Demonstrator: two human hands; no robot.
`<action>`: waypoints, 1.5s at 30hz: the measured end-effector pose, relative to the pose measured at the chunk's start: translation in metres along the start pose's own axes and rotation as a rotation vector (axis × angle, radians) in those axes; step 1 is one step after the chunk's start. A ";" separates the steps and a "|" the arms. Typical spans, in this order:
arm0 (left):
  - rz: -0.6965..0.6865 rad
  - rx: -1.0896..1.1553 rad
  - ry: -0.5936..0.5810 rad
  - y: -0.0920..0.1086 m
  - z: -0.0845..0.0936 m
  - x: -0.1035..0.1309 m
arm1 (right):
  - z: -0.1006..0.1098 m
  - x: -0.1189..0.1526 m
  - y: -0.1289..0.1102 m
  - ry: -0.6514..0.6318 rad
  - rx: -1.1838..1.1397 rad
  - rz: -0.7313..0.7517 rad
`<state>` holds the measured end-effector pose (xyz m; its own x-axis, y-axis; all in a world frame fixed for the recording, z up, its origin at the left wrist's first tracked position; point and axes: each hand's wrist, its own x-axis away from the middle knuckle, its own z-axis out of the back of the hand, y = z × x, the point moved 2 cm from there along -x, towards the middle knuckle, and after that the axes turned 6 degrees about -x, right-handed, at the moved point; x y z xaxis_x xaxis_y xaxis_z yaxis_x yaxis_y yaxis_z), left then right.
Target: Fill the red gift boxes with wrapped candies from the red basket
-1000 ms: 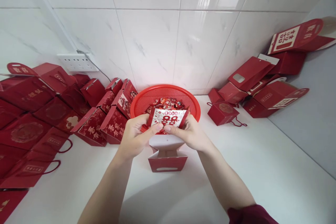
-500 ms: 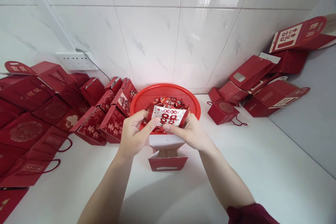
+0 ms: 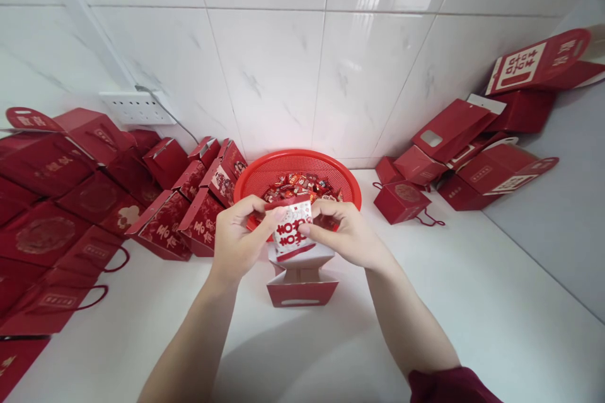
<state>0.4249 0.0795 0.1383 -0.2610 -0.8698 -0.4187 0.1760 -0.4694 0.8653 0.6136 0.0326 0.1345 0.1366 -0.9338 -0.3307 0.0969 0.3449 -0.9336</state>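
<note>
Between my two hands is a small white and red candy packet (image 3: 292, 233) with red double-happiness characters. My left hand (image 3: 241, 236) pinches its left side, thumb on the front. My right hand (image 3: 347, 233) grips its right edge between thumb and fingers. Right below the packet stands an open red gift box (image 3: 302, 291) with its white inside showing at the top. Behind the hands, a red plastic basket (image 3: 265, 170) holds many wrapped candies (image 3: 302, 184); its front rim is partly hidden by my hands and the packet.
Red gift boxes and bags (image 3: 51, 233) are piled on the left, with taller patterned boxes (image 3: 201, 220) beside the basket. More red boxes (image 3: 491, 170) lean at the right against the side wall. A power strip (image 3: 137, 108) with a cable is on the tiled wall.
The packet has been turned from lying sideways to upright, and it has come slightly lower over the box. My right hand has shifted its grip on it; my left hand stays nearly in place.
</note>
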 end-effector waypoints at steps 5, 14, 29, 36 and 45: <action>-0.010 -0.059 -0.144 0.005 0.002 -0.003 | -0.004 0.000 0.003 0.057 0.032 -0.018; 0.041 -0.236 -0.356 0.011 0.003 -0.002 | -0.002 -0.001 0.002 0.046 -0.015 -0.011; -0.070 -0.361 -0.399 0.030 -0.003 0.007 | 0.014 0.023 -0.022 0.010 0.188 0.163; -0.246 -0.369 -0.352 0.039 0.004 0.017 | 0.025 0.037 -0.048 -0.190 0.497 0.246; -0.159 -0.323 -0.672 -0.014 -0.003 0.042 | 0.037 0.045 -0.044 -0.033 0.426 0.123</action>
<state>0.4144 0.0488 0.1078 -0.8099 -0.5569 -0.1842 0.3303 -0.6925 0.6413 0.6516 -0.0208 0.1656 0.2034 -0.8821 -0.4249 0.4744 0.4684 -0.7453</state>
